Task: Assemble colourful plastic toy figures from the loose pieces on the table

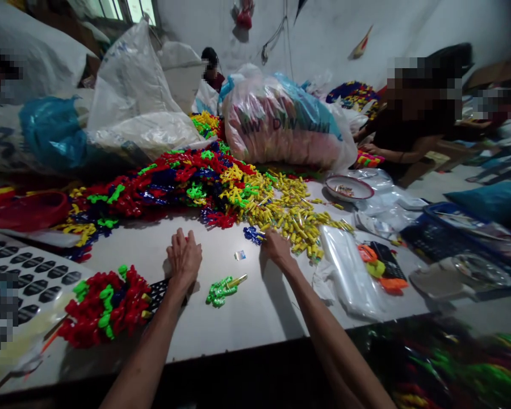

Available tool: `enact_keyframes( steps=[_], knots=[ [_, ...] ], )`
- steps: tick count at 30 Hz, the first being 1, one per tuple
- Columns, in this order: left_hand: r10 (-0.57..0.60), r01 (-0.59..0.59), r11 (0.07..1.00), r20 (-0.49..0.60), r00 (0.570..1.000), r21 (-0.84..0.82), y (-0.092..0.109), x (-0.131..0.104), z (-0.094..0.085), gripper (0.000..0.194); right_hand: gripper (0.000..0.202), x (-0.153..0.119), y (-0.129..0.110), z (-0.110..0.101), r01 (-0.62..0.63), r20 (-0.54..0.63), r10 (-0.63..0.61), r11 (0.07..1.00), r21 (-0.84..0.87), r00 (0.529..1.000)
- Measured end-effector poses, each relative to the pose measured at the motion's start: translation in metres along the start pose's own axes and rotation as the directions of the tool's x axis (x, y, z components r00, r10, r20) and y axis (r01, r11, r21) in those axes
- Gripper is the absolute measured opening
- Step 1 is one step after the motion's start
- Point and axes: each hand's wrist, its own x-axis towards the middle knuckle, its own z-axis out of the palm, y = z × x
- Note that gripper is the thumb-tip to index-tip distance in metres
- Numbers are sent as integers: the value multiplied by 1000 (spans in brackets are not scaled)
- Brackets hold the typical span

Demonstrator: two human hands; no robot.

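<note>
Left hand (183,257): I saw its fingers bent down on the white tabletop (247,335); I could not tell whether they gripped anything.
Right hand (276,245): its fingers were drawn close together at the edge of the yellow tubes (300,207); their undersides were hidden, so I could not confirm a hold.
Blue figure (252,234): it lay at the right fingertips, seemingly in contact.
Green figures (221,292): they sat between the arms with a yellow tube, nearer me than the small printed card (240,255).
Mixed figure heap (153,190): it spread beyond both hands and ran into the tubes.
Clear plastic bags (351,272): they lay right of the tubes.
Risks: I judged that interlocked limbs could drag extra figures along, and a low right wrist could roll tubes astray.
</note>
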Motion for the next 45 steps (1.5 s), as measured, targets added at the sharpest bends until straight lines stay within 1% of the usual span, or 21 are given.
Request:
enact_keyframes(
  steps=[2,5,7,9,10,11,12,14,15,16,18,22,26,28,31,32,34,36,41,43,45],
  knots=[
    [-38,37,999,68,997,27,-3,5,7,32,24,-5,-3,4,81,34,-81,996,24,996],
    [4,5,997,104,995,-81,-6,4,12,35,16,-21,-8,9,207,115,-218,973,98,969],
    [-3,17,970,57,998,-241,-6,1,12,45,15,-23,-11,8,253,134,-281,948,193,950],
    [-100,108,870,43,994,-480,-3,-2,10,46,19,-13,-18,4,239,73,-263,942,236,962],
    [-182,195,761,85,980,-619,-2,-3,8,45,22,-3,-23,2,219,26,-232,947,236,972],
    [-260,297,596,171,950,-746,1,-4,5,42,25,8,-29,0,198,-25,-197,956,214,980],
    [-306,397,388,290,907,-832,3,-5,2,39,27,21,-36,-1,183,-70,-173,966,181,982],
    [-297,522,-38,508,808,-852,8,-9,-6,36,30,43,-50,0,162,-132,-148,982,101,980],
    [-276,536,-196,571,773,-821,9,-10,-10,33,32,52,-56,2,145,-154,-135,987,61,979],
    [-265,530,-306,606,750,-791,11,-13,-14,30,33,57,-61,4,131,-173,-125,991,26,977],
    [-266,521,-416,647,715,-746,12,-18,-22,26,36,57,-66,13,147,-192,-146,989,-12,970],
    [-190,616,-456,747,637,-642,13,-28,-34,29,25,23,-57,28,308,-170,-309,951,-36,936],
    [-148,661,-469,790,595,-586,14,-40,-40,25,21,-12,-27,22,392,-97,-384,915,96,918],
    [-147,656,-463,782,606,-595,14,-46,-41,21,23,-16,-9,11,291,-122,-278,950,112,953],
    [-178,615,-393,712,679,-684,13,-53,-39,20,24,-5,8,-2,36,-100,-32,999,33,994],
    [-191,602,-357,687,702,-714,12,-55,-38,21,24,-1,10,-3,-4,-69,5,1000,14,998],
    [-212,588,-310,657,723,-747,11,-57,-38,22,25,6,8,-1,-4,-26,4,1000,10,1000],
    [-215,581,-312,651,728,-752,11,-58,-40,24,26,9,1,4,10,-28,-10,1000,13,1000],
    [-156,643,-352,721,676,-680,13,-59,-48,44,25,11,-22,8,21,-7,-21,1000,0,1000],
    [-121,672,-352,744,657,-651,16,-61,-49,38,23,14,-32,6,43,14,-43,999,-5,999],
    [-102,677,-361,749,655,-642,19,-64,-48,27,23,17,-41,5,49,26,-49,999,-8,998]
  ],
)
